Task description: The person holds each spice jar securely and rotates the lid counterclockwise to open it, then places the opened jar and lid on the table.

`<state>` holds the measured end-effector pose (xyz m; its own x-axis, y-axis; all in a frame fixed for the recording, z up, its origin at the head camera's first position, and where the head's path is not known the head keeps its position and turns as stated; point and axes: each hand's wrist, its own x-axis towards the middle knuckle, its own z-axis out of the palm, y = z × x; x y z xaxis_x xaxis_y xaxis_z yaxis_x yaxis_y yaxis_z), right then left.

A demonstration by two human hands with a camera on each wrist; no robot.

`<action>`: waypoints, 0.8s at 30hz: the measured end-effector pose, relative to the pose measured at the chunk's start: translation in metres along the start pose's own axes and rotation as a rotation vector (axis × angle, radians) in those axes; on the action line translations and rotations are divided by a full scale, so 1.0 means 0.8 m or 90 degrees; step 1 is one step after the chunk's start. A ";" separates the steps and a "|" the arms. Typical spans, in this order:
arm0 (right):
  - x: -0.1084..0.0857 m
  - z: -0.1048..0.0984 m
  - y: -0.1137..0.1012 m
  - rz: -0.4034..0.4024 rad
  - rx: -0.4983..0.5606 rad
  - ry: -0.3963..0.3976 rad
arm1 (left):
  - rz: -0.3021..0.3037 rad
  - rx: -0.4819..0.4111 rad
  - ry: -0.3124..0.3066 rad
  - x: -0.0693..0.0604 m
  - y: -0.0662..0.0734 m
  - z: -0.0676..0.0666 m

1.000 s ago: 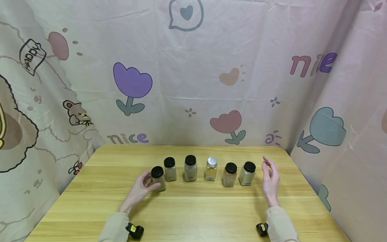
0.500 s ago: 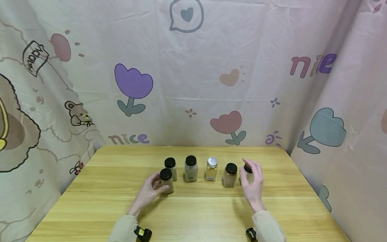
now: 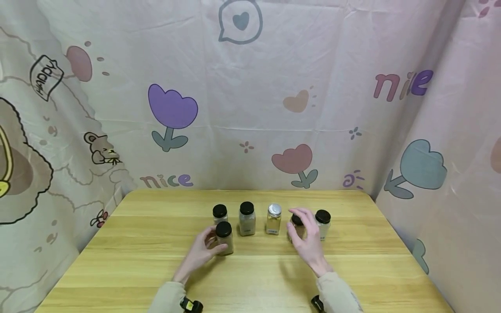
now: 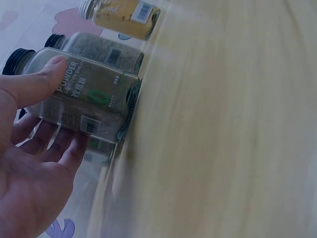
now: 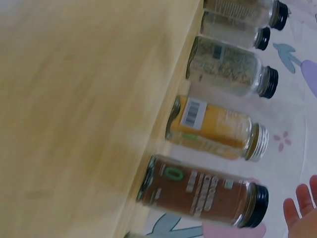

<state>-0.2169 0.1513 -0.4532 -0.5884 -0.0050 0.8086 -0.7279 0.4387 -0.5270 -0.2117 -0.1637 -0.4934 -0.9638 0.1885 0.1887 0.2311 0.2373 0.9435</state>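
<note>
Surface (image 3: 254,278): light wood; far edge meets a printed curtain (image 3: 242,108). Plain wood grain runs from the jars toward the person, between the forearms, and out to both side edges. Bare strip also lies between the row and the far edge.

Left hand (image 3: 205,248): grip holds a square glass powder jar (image 3: 225,241), thumb across the front, fingers behind. Jar location: left end of the group, nearer the person than the others. Directly behind it, a black-lidded jar (image 3: 220,211), lower body hidden; contact between the two cannot be told. Rightward, spaced apart: grey-green jar (image 3: 247,222), then silver-lidded yellow jar (image 3: 273,222).

Right hand (image 3: 309,241): grip wide, fingers curved, at the brown powder jar (image 5: 198,191), partly covering it in the head view; fingers stand apart from its lid in the right wrist view. Just beyond the hand, a pale jar (image 3: 323,225), partly hidden.

Held jar: long axis upright, black lid up; "POWDER" label faces the left wrist camera. Brown jar likewise upright, lid up.
</note>
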 end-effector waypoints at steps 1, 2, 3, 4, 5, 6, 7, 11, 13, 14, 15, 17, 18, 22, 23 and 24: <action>0.000 0.002 -0.001 0.001 0.006 -0.012 | 0.002 0.000 -0.003 0.001 0.000 0.002; 0.001 0.005 -0.002 0.002 0.010 -0.025 | 0.004 -0.001 -0.006 0.001 0.001 0.005; 0.001 0.007 -0.003 0.002 0.013 -0.037 | 0.004 -0.001 -0.011 0.002 0.001 0.007; 0.001 0.009 -0.004 0.002 0.017 -0.047 | 0.005 -0.003 -0.014 0.002 0.002 0.010; 0.001 0.011 -0.005 0.004 0.022 -0.059 | 0.008 -0.004 -0.018 0.003 0.002 0.012; 0.001 0.014 -0.006 0.008 0.027 -0.070 | 0.009 -0.005 -0.022 0.003 0.003 0.014; 0.001 0.016 -0.007 0.012 0.034 -0.081 | 0.009 -0.004 -0.025 0.004 0.003 0.017; 0.002 0.025 -0.010 0.056 0.083 -0.132 | 0.018 -0.003 -0.043 0.008 0.004 0.027; 0.002 0.029 -0.011 0.099 0.122 -0.159 | 0.024 -0.001 -0.052 0.010 0.004 0.032; 0.001 0.031 -0.012 0.124 0.144 -0.174 | 0.029 -0.003 -0.057 0.011 0.004 0.035; 0.001 0.032 -0.013 0.151 0.164 -0.190 | 0.033 -0.005 -0.061 0.013 0.004 0.038; 0.001 0.035 -0.014 0.195 0.196 -0.224 | 0.039 -0.011 -0.073 0.016 0.005 0.043; 0.001 0.037 -0.013 0.213 0.212 -0.244 | 0.040 -0.015 -0.079 0.017 0.005 0.046; 0.002 0.045 -0.012 0.247 0.248 -0.319 | 0.045 -0.039 -0.104 0.023 0.007 0.056; 0.002 0.047 -0.011 0.252 0.256 -0.333 | 0.046 -0.043 -0.110 0.023 0.007 0.059; 0.002 0.049 -0.011 0.256 0.263 -0.345 | 0.047 -0.049 -0.115 0.024 0.007 0.061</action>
<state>-0.2253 0.1120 -0.4579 -0.8465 -0.4004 0.3509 -0.4321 0.1316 -0.8922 -0.2224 -0.1124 -0.4974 -0.9037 0.3719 0.2120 0.2822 0.1452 0.9483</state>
